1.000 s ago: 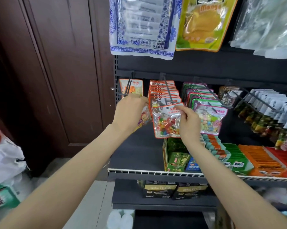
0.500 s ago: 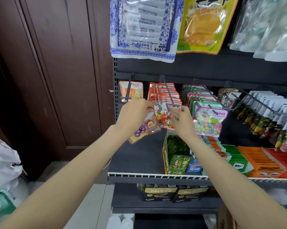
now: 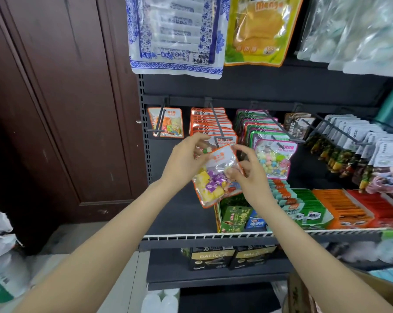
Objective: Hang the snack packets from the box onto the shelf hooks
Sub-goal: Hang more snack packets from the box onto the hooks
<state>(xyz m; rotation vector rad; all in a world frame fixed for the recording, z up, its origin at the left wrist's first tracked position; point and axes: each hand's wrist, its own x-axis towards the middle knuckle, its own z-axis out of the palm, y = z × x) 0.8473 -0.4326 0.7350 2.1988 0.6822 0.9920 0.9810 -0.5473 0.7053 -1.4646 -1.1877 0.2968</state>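
Candy packet (image 3: 216, 177), clear with orange trim and a white-orange header, yellow and purple wrapped sweets inside, sits tilted in mid-air in front of the shelf's hook row, just below the tip of the second hook (image 3: 218, 123). Left hand (image 3: 183, 164) has its grip clamped on the packet's upper left edge, thumb and fingers pinching it. Right hand (image 3: 249, 175) pinches the packet's right edge, fingers curled on the film; packet header points up and right, bottom corner hangs down toward the green carton (image 3: 233, 216). Not on any hook. Behind it on the second hook: a stack of orange-trim packets (image 3: 210, 123), front one partly hidden by the hands. Leftmost hook (image 3: 160, 119) carries a single orange-trim packet (image 3: 167, 122) of the same look. Right of the hands, a stack of green and pink packets (image 3: 272, 154) of pastel candy hangs on the third hook; further right, white-header packets (image 3: 358, 141) on more hooks. Lower shelf (image 3: 186, 213), dark with a white wire front rail, holds the green carton, then rows of teal, green, orange and red display boxes. Above, a blue-and-white pouch (image 3: 175, 35) and a yellow mango pouch (image 3: 262, 30) hang. Dark wood door (image 3: 55, 98) on the left. Cardboard box corner (image 3: 349, 294) at bottom right, contents not visible.
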